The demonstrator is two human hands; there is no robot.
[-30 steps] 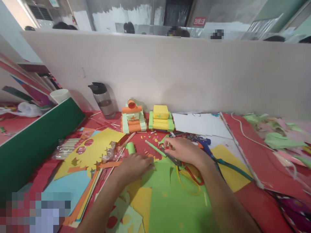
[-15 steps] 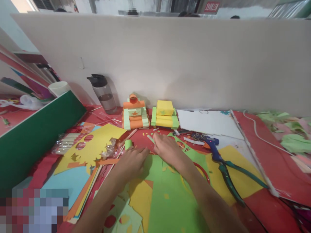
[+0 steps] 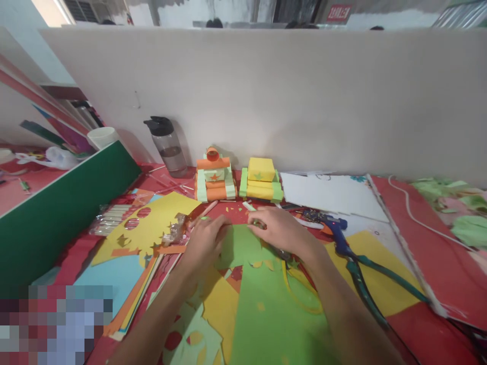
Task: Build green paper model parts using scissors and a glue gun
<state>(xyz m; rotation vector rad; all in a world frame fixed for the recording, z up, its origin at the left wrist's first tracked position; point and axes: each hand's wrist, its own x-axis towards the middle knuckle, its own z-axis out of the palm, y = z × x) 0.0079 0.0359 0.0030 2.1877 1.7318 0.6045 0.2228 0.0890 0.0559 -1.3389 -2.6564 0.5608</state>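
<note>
My left hand (image 3: pixel 205 239) has its fingers closed on the left edge of a small green paper piece (image 3: pixel 240 246). My right hand (image 3: pixel 279 229) grips the same piece at its upper right corner. It is raised over a larger green sheet (image 3: pixel 281 324) lying in front of me. Something small shows between my right fingers, too hidden to name. Beyond my hands stand an orange and pale green paper model (image 3: pixel 215 177) and a yellow and green paper model (image 3: pixel 262 178). A yellow loop (image 3: pixel 304 306), perhaps a scissors handle, lies by my right wrist.
On the right are a blue glue gun (image 3: pixel 337 233), pliers-like green handles (image 3: pixel 365 284) and white sheets (image 3: pixel 331 195). A water bottle (image 3: pixel 169 152) and green divider (image 3: pixel 72 197) stand left. Cut yellow paper (image 3: pixel 152 213) and wooden sticks (image 3: pixel 114 218) lie around.
The small green paper has come up between both hands. My right hand has moved right and my left hand has closed in on the paper's left edge. The view has shifted slightly.
</note>
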